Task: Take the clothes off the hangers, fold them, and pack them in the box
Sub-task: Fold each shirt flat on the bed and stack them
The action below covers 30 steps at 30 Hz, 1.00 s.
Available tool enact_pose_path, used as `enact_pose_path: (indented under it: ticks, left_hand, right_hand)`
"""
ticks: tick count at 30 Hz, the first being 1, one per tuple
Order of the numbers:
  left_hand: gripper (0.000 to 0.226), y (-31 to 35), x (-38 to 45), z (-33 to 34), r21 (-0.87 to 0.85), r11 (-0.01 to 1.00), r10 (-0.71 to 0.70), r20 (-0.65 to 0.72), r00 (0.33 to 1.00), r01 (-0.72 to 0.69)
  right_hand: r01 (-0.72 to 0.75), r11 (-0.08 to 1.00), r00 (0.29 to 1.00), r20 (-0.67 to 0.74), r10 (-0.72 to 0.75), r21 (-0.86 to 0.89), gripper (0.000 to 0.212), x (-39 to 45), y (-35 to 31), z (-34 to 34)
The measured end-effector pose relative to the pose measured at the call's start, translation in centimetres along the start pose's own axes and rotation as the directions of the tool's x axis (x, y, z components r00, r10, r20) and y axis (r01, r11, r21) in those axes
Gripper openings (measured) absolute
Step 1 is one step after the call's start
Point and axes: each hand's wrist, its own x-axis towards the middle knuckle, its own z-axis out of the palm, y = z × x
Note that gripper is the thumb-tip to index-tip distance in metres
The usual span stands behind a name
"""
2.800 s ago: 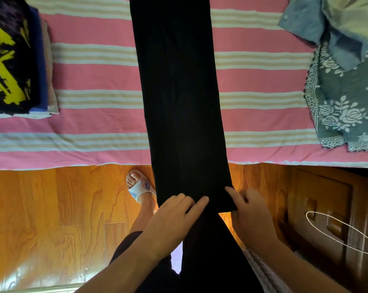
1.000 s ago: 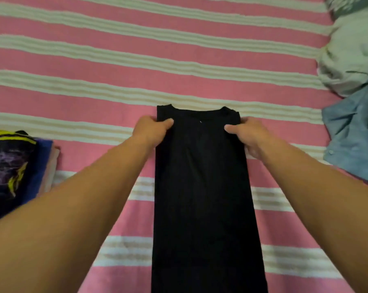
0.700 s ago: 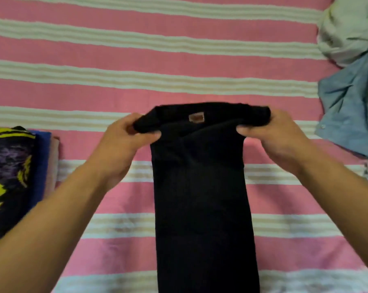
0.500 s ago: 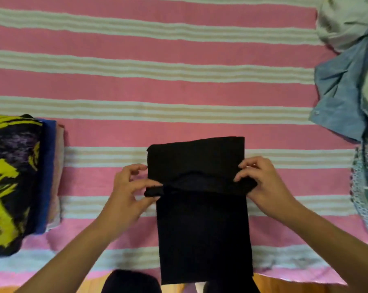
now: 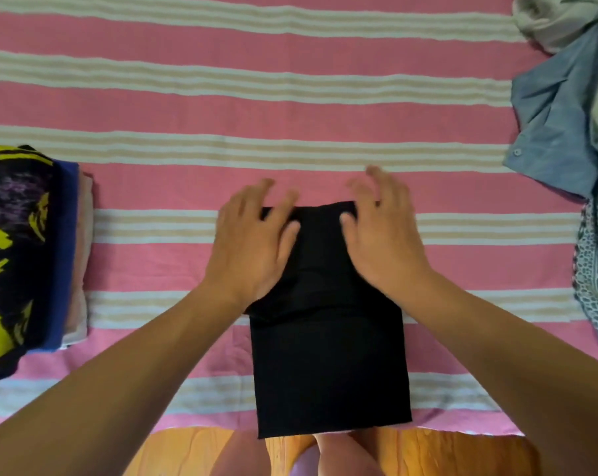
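Pressing flat on the black garment (image 5: pixel 328 338), both hands lie side by side with a gap between them. The left hand (image 5: pixel 253 245) rests on the top left corner, fingers spread and straight. The right hand (image 5: pixel 381 235) rests on the top right corner the same way. Neither hand grips anything. The fingertips look blurry, so I cannot say how hard they push.

The black garment sits on the striped bed cover (image 5: pixel 290 111), close to the near edge – its bottom end hangs a little past the edge, over the wooden floor (image 5: pixel 194 451). It looks folded into a long, neat shape, maybe with one more fold to go.

A pile of folded clothes (image 5: pixel 22 259) sits at the left, so some of the job seems done. At the right lies a heap of loose clothes (image 5: pixel 565 108), with a blue shirt on it – those likely need folding.

No box shows anywhere, so nothing looks packed yet. No hangers show either. The pile at the left and the heap at the right are both cut off by the picture sides, so I cannot count the clothes in them. The person's legs below are partly hidden by the black garment
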Motion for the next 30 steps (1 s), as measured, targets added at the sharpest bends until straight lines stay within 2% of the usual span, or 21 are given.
enact_pose_path:
  ticks: [1,2,3,4,5,6,8,10,12,14,17,18,19,20,21,22,23,24,26,30]
  left_hand:
    - [0.046,0.4,0.2,-0.4,-0.141,0.966,-0.226,-0.044,0.973,0.218]
    - [0.046,0.1,0.6,-0.5,-0.297,0.851,-0.457,-0.015,0.889,0.433]
    - [0.045,-0.4,1.1,-0.7,-0.421,0.667,-0.636,0.108,0.764,0.615]
    - [0.045,-1.0,1.6,-0.8,-0.479,0.463,-0.715,0.296,0.633,0.746]
    - [0.047,-1.5,2.3,-1.1,-0.503,0.302,-0.695,0.466,0.548,0.81]
    - [0.048,-2.0,2.9,-1.4,-0.532,0.186,-0.629,0.581,0.516,0.826]
    - [0.035,-2.8,4.1,-1.6,-0.624,0.084,-0.524,0.636,0.567,0.777]
    - [0.032,-2.7,4.7,-1.4,-0.716,0.114,-0.481,0.567,0.669,0.689]
    - [0.032,-2.4,4.3,-0.3,-0.743,0.249,-0.519,0.439,0.734,0.621]
    - [0.03,-1.7,3.2,1.3,-0.664,0.477,-0.57,0.265,0.777,0.576]
    - [0.041,-0.2,1.7,2.2,-0.497,0.645,-0.654,0.032,0.756,0.58]
    - [0.046,0.2,1.3,2.0,-0.383,0.748,-0.61,-0.074,0.789,0.542]
    - [0.048,0.3,0.8,2.0,-0.226,0.876,-0.467,-0.17,0.868,0.427]
    - [0.049,0.3,0.4,2.3,-0.064,0.969,-0.245,-0.215,0.945,0.237]
    - [0.05,0.1,0.0,2.8,0.051,0.999,-0.006,-0.177,0.984,0.016]
    - [0.052,-0.1,-0.1,3.4,0.116,0.979,0.18,-0.082,0.98,-0.17]
    - [0.055,-0.4,-0.2,4.4,0.156,0.946,0.283,0.028,0.959,-0.284]
    - [0.058,-0.6,-0.3,5.5,0.19,0.922,0.313,0.144,0.939,-0.337]
    - [0.063,-0.7,-0.5,7.6,0.262,0.905,0.259,0.284,0.923,-0.334]
    - [0.063,-0.2,0.1,7.4,0.306,0.908,0.158,0.381,0.911,-0.285]
  right_hand:
    - [-0.177,0.981,0.984,-0.016,0.179,0.073,0.05,0.5,0.2,-0.2]
    - [-0.35,0.921,0.935,0.01,0.354,0.173,0.053,1.0,0.9,-0.5]
    - [-0.487,0.837,0.872,0.087,0.481,0.251,0.054,1.5,1.7,-0.8]
    - [-0.573,0.762,0.82,0.196,0.538,0.302,0.052,1.8,2.3,-1.1]
    - [-0.611,0.706,0.792,0.292,0.537,0.358,0.046,2.1,2.7,-1.2]
    - [-0.623,0.651,0.782,0.361,0.508,0.433,0.04,2.4,3.0,-1.3]
    - [-0.635,0.522,0.77,0.421,0.479,0.568,0.023,3.0,3.1,-1.4]
    - [-0.622,0.431,0.764,0.385,0.519,0.654,0.014,4.0,3.6,-0.8]
    - [-0.607,0.437,0.76,0.326,0.562,0.664,0.014,4.7,4.2,0.3]
    - [-0.587,0.542,0.784,0.255,0.566,0.601,0.014,4.9,4.6,1.8]
    - [-0.467,0.746,0.859,0.044,0.51,0.475,0.021,3.6,3.8,2.6]
    - [-0.396,0.842,0.887,-0.084,0.453,0.366,0.026,2.8,3.3,2.5]
    - [-0.285,0.931,0.921,-0.205,0.332,0.228,0.033,1.8,2.6,2.4]
    - [-0.141,0.985,0.953,-0.257,0.162,0.099,0.039,0.9,1.8,2.4]
    - [0.026,1.0,0.973,-0.231,-0.026,0.001,0.044,0.2,1.1,2.8]
    - [0.177,0.982,0.972,-0.142,-0.186,-0.074,0.05,-0.3,1.2,3.6]
    - [0.269,0.953,0.96,-0.033,-0.276,-0.14,0.055,-0.5,1.8,4.7]
    - [0.316,0.929,0.949,0.073,-0.307,-0.192,0.061,-0.5,3.0,5.8]
    - [0.317,0.906,0.939,0.224,-0.26,-0.281,0.068,-0.2,6.0,7.5]
    - [0.282,0.906,0.927,0.333,-0.172,-0.316,0.072,0.6,6.5,6.7]
